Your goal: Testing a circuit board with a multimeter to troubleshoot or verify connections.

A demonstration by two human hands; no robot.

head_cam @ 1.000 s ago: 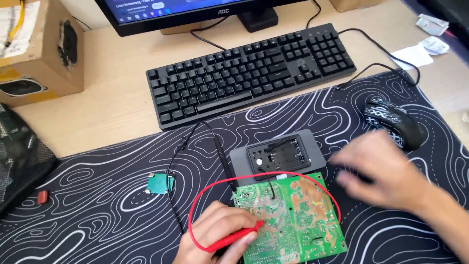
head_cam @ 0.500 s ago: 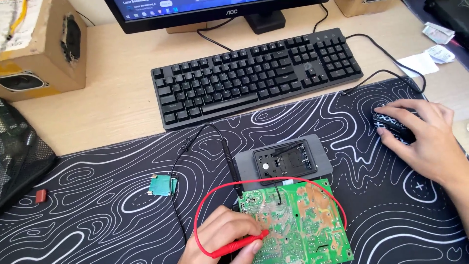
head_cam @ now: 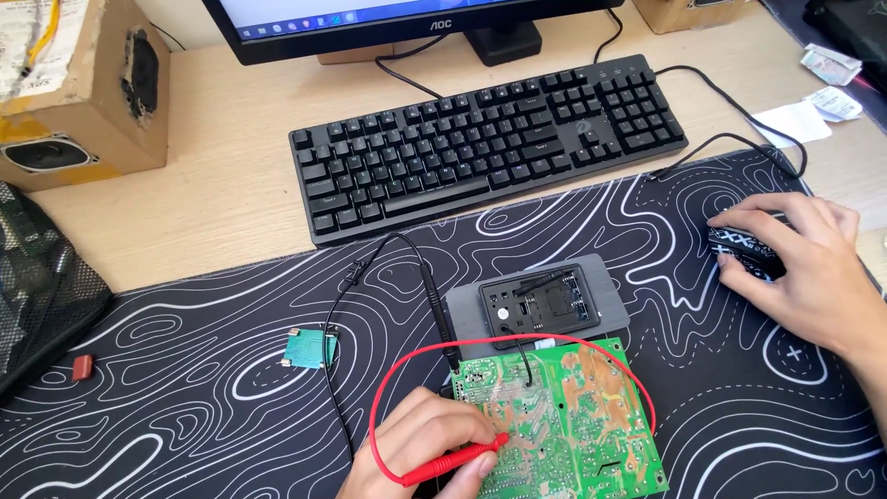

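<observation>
My left hand (head_cam: 430, 453) grips a red test probe (head_cam: 453, 459), its tip resting on a green circuit board (head_cam: 564, 425) at the bottom centre of the patterned desk mat. A red lead (head_cam: 407, 383) loops around the board. A black probe (head_cam: 442, 319) lies with its tip at the board's top left corner. My right hand (head_cam: 804, 268) rests over a black computer mouse (head_cam: 739, 245) at the right edge. Behind the board sits a grey multimeter (head_cam: 540, 305), back side up.
A black keyboard (head_cam: 480, 139) and a monitor base (head_cam: 504, 42) stand behind the black mat with white contour lines (head_cam: 185, 407). A small teal board (head_cam: 309, 349) lies left of centre. A cardboard speaker box (head_cam: 74, 102), a black mesh bag (head_cam: 37, 286) and a small red part (head_cam: 83, 367) are at the left.
My right hand moved from beside the circuit board out to the mouse at the right and settled on it. My left hand kept the red probe on the board.
</observation>
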